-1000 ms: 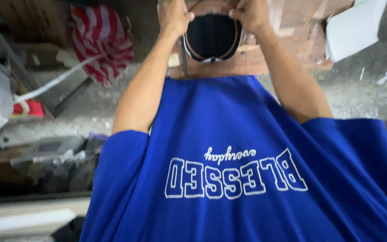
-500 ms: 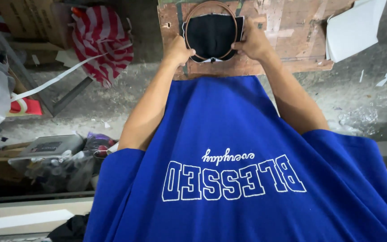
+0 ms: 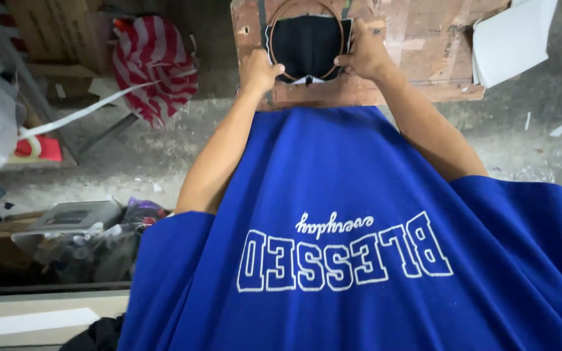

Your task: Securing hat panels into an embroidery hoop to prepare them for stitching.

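Both hands are closing on a round wooden hoop [image 3: 307, 40] with black fabric [image 3: 307, 45] stretched across it. The left hand [image 3: 259, 70] is gripping the hoop's left edge, its fingers curled and pressed onto the rim and the cloth beside it. The right hand [image 3: 363, 55] is clamping the right edge the same way, thumb on the near side and fingers wrapping over the rim. Each grip is pinching the hoop together with the fabric, so the piece is being held between the two hands.

The hoop is lying flat on a worn wooden tabletop [image 3: 424, 45], at the far middle of the scene, with a paler strip of backing showing just under the black cloth at its near edge. The tabletop is scuffed and patched in reddish and pale tones.

Both forearms are reaching away from the person, coming out of a blue shirt [image 3: 359, 195] with white lettering that is filling the near part of the view.

At the far right, a white sheet [image 3: 512, 39] is resting on the tabletop's corner. To the far left, a red and white striped cloth [image 3: 154, 62] is hanging over something on the grey floor [image 3: 535, 149], beside cardboard boxes [image 3: 53, 29]. Nearer on the left, a heap of clutter [image 3: 79, 231] is sitting on a low ledge.
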